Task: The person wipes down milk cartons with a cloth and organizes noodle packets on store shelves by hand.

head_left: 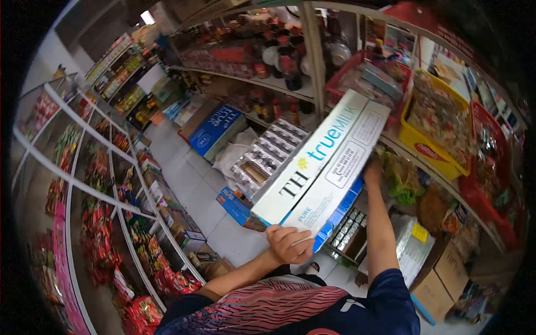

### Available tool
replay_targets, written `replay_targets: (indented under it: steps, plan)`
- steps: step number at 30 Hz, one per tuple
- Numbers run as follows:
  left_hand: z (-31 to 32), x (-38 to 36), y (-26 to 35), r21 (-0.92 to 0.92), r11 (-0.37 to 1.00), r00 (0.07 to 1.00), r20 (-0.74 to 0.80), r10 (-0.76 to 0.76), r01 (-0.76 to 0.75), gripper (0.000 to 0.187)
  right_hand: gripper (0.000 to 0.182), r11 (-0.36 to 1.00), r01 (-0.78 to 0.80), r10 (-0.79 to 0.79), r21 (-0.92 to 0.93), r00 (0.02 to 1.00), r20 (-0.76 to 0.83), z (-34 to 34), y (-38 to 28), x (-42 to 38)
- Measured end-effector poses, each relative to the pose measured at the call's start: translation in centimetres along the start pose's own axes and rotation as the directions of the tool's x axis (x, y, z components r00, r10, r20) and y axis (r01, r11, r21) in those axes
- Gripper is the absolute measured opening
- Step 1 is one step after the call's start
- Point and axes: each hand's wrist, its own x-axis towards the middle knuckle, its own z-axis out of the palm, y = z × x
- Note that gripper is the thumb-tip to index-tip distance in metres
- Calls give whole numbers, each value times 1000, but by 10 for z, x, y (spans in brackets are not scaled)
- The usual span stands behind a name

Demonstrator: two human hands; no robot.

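Observation:
A long white and blue milk carton [318, 177] printed "TH true MILK" is held up, tilted, in front of my body. My left hand [290, 244] is closed around its near lower corner, with the fingers folded over the edge. At the far end, my right hand [373, 171] supports the carton from the side and below; most of its fingers are hidden behind the box. Beneath the carton sits an open case of small packs [350, 229]. Just past the carton's left side stands another tray of packs [273, 146], stacked in rows.
Snack racks [117, 223] line the left side of the tiled aisle [215, 184]. A blue milk carton [218, 131] and a smaller blue box [241, 207] stand on the floor. At right are a yellow basket [464, 162], red baskets and a brown cardboard box [441, 285].

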Motion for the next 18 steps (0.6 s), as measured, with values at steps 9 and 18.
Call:
replay_targets:
  steps: [9, 18]
  plan:
    - [-2, -32, 25, -225, 958, 984, -25, 178, -179, 23, 36, 986, 133, -122, -103, 987, 107, -42, -57, -93]
    - [23, -104, 41, 36, 833, 303, 922, -241, 552, 45, 39, 977, 199, -184, -75, 967, 177, -53, -87, -200]
